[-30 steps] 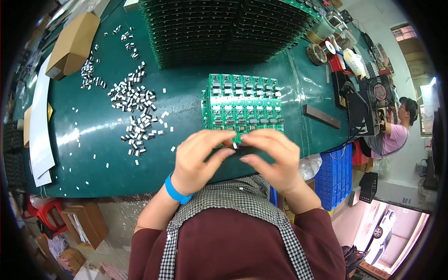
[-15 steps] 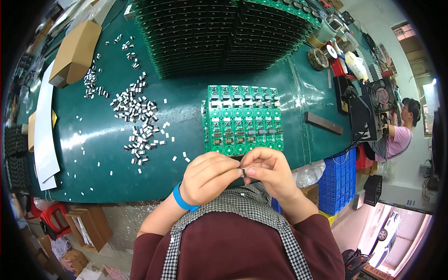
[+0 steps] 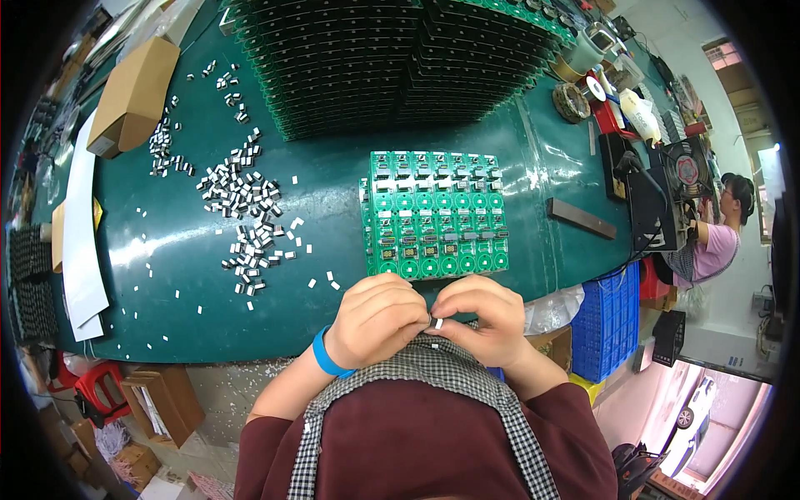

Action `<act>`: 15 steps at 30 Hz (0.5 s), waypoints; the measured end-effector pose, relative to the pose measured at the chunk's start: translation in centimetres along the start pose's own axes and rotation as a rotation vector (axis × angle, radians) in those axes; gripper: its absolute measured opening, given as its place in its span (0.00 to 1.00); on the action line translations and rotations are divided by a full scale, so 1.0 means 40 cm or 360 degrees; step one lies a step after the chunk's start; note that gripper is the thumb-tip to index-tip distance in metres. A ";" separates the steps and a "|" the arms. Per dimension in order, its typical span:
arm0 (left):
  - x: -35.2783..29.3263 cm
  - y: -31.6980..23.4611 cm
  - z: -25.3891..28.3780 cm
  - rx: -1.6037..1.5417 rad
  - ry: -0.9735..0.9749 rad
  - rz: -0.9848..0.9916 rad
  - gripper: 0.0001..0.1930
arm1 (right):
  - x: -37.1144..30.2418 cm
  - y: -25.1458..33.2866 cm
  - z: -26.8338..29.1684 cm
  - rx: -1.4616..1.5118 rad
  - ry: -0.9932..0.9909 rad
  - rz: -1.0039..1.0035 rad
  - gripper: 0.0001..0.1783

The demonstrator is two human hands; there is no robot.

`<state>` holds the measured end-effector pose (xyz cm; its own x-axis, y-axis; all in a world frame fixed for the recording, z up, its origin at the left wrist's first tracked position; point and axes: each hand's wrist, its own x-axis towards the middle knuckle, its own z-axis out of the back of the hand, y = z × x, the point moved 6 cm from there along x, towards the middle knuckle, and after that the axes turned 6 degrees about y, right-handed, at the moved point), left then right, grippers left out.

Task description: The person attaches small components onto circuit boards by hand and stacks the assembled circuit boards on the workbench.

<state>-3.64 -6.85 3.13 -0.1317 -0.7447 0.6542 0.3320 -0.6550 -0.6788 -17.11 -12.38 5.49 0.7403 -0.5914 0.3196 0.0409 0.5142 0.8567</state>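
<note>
In front of my apron, my left hand [image 3: 379,315] and my right hand [image 3: 482,318] meet fingertip to fingertip. Pinched between them is a small white-and-black display block [image 3: 437,323], partly hidden by the fingers. Just beyond my hands lies a green circuit board panel [image 3: 437,200], with another board edge showing under its left side. Rows of small components stand on the panel, and several dark digit displays [image 3: 430,251] sit in its lower left part. To the left, a loose pile of similar white-and-black blocks [image 3: 242,196] is spread over the table.
Tall stacks of green circuit boards [image 3: 350,75] stand at the back of the green table [image 3: 325,171]. A brown cardboard box [image 3: 137,92] and white sheets [image 3: 81,233] are at left. At right are a dark bar [image 3: 581,217], a fan [image 3: 687,169], a blue crate [image 3: 606,321] and a seated person [image 3: 718,242].
My hands have drawn slightly down toward my apron. The block between the fingertips has turned, so its white face now shows. The boards and the pile stay put.
</note>
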 end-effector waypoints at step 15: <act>0.000 0.001 0.016 0.0012 -0.0063 0.0221 0.12 | -0.010 0.026 0.001 -0.0379 -0.0082 0.0314 0.13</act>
<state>-3.03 -6.81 3.33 -0.0468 -0.8224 0.5669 0.3518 -0.5448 -0.7613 -17.38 -11.63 6.27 0.7147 -0.4935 0.4956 0.0604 0.7495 0.6593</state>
